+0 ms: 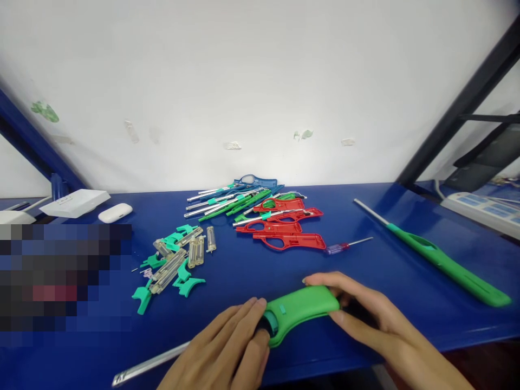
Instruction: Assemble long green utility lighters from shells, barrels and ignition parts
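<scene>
Both hands on a long-necked green plastic lighter (303, 304), held near the front edge of the glossy blue surface (231, 275).
The left hand (221, 346) wraps the trigger area and the right hand (377, 314) pinches the handle's rear end between thumb and fingers. A seam shows along the handle's lower side; if the halves are poorly seated, uneven squeezing could spread them. The silver metal tube (154, 364) juts out leftward, so a careless swing could scatter the small teal plastic trigger pieces (142, 299) and clear plastic cartridges (168, 271).
</scene>
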`<state>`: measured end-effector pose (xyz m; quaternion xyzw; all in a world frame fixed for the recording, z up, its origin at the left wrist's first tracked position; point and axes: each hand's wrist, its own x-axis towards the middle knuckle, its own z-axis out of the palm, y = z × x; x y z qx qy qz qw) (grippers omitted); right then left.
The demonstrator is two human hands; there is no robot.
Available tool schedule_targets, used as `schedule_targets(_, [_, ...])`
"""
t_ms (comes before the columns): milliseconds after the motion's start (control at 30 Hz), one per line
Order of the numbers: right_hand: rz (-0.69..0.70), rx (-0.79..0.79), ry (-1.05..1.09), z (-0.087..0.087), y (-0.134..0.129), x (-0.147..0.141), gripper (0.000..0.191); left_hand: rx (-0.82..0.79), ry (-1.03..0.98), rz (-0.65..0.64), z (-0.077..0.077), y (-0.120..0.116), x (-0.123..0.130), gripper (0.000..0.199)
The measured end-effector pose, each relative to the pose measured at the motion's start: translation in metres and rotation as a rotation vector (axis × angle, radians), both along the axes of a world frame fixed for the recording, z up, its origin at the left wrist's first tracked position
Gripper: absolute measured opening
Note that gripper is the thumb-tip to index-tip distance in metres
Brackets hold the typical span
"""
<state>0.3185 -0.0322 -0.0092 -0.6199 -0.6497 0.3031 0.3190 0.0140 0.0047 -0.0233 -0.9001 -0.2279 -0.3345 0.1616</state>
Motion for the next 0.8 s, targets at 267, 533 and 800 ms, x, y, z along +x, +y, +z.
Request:
schedule_targets(267, [-0.024, 0.181, 0.072, 0.006, 0.009, -0.018, 0.028, -0.027, 0.014, 0.0, 0.013, 0.006, 0.001, 0.031])
schedule_targets(533, [-0.001, 0.099, -0.03, -0.005, -0.005, -0.004, 0.035, -0.12, -0.005, 0.016, 0.016, 0.007, 0.002, 0.03])
schedule_targets(800, [0.025, 0.271, -0.007, 0.0, 0.005, -0.017, 0.02, -0.315, 0.029, -0.007, 0.015, 0.007, -0.006, 0.025])
